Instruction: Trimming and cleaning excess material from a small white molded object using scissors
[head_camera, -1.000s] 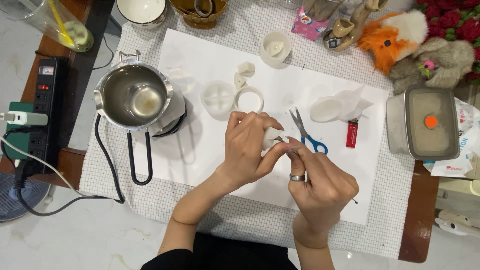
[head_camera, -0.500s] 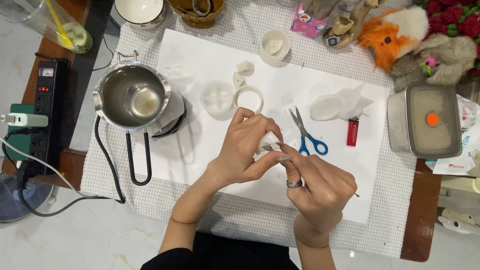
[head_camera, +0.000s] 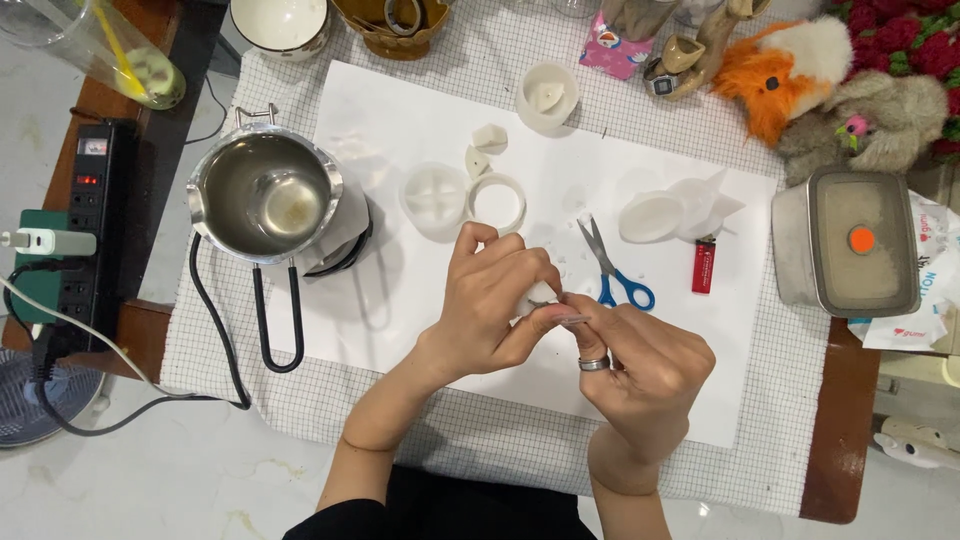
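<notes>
Seen from above, two bare hands meet over a white sheet (head_camera: 400, 110) spread on a checked cloth (head_camera: 200, 370) on a table. The left hand (head_camera: 495, 300) is curled closed around a small white piece (head_camera: 524, 298), mostly hidden by its fingers. The right hand (head_camera: 640, 365), wearing a ring, is also closed, pinching a thin pin-like item (head_camera: 572, 319) between thumb and forefinger; its tip touches the white piece. What the thin item is cannot be told.

Just beyond the hands lie blue-handled scissors (head_camera: 612, 265), and to their right a red lighter (head_camera: 704, 266) beside a crumpled clear wrapper (head_camera: 670, 210). Behind the left hand sit a round white mould (head_camera: 435, 198) and a white ring (head_camera: 497, 202), touching each other, with two small white chunks (head_camera: 483, 150) just past them and a white cup (head_camera: 547, 97) farther back.

At the left a steel pot (head_camera: 265, 195) with a black wire handle stands on a small heater, its cable running off to a power strip (head_camera: 85, 215) at the table's left edge. At the right is a lidded steel box (head_camera: 850, 255) with an orange dot, and behind it are plush toys (head_camera: 830, 90).
</notes>
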